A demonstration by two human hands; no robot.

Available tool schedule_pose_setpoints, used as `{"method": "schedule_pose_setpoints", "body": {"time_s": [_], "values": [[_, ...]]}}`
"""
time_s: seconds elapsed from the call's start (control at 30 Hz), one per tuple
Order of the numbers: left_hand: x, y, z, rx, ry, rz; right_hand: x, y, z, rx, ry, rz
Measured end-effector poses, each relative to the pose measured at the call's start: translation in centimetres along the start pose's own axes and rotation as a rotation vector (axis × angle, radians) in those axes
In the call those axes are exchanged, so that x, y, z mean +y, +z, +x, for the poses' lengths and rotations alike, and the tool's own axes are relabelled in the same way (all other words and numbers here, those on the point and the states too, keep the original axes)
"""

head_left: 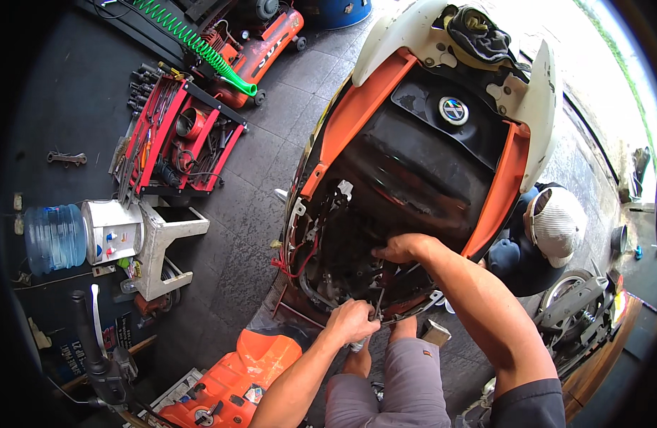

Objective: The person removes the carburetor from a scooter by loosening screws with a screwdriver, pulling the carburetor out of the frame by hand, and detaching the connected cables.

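A scooter body with its seat area opened up stands before me, its black fuel tank (414, 171) between orange side panels (367, 107). My left hand (353, 321) is closed at the near edge of the open bay (342, 246), beside a thin metal piece; what its fingers grip is hidden. Deeper in the bay, below the tank, is my right hand (407, 247), its fingers curled downward. What lies under those fingers cannot be made out. Red wires (307, 260) run along the bay's left side.
At left are a red tool cart (157, 135), a red air compressor (260, 53) with a green coiled hose (193, 46), and a water dispenser (111, 230). An orange body panel (228, 378) lies near my left arm. A person in a light cap (558, 227) crouches at right.
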State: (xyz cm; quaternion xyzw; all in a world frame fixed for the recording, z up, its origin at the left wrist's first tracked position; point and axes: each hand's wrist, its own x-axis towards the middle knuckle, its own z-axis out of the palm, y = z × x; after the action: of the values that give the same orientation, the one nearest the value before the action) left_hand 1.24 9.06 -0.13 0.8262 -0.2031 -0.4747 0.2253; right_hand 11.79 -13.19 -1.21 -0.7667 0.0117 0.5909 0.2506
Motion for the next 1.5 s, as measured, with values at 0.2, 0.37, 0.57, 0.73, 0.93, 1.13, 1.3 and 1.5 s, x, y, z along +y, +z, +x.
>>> {"method": "schedule_pose_setpoints", "body": {"time_s": [0.2,0.37,0.57,0.73,0.93,1.13,1.3,1.5], "values": [[0.9,-0.4,0.3,-0.045,-0.029,-0.011,2.6,1.8,2.7,0.127,-0.077,-0.122],[0.7,-0.2,0.7,-0.093,-0.085,-0.011,-0.1,-1.2,-1.0,-0.158,-0.049,-0.048],[0.6,-1.0,0.1,-0.072,-0.073,0.035,1.7,2.2,4.6,0.051,-0.143,-0.12],[0.7,-1.1,0.4,-0.08,-0.103,0.017,-0.6,-1.1,1.0,-0.134,-0.066,0.069],[1.4,-1.2,1.0,-0.132,-0.135,0.025,1.5,1.2,2.5,0.053,-0.059,-0.032],[1.0,-1.5,2.1,-0.237,-0.18,0.055,0.9,0.9,1.6,0.139,-0.224,0.035],[1.2,-1.4,2.8,-0.281,-0.189,0.159,0.2,1.8,-0.1,0.289,-0.215,0.118],[-0.3,-0.7,3.4,-0.294,-0.104,0.188,-0.3,2.2,-3.5,0.495,-0.289,0.251]]}}
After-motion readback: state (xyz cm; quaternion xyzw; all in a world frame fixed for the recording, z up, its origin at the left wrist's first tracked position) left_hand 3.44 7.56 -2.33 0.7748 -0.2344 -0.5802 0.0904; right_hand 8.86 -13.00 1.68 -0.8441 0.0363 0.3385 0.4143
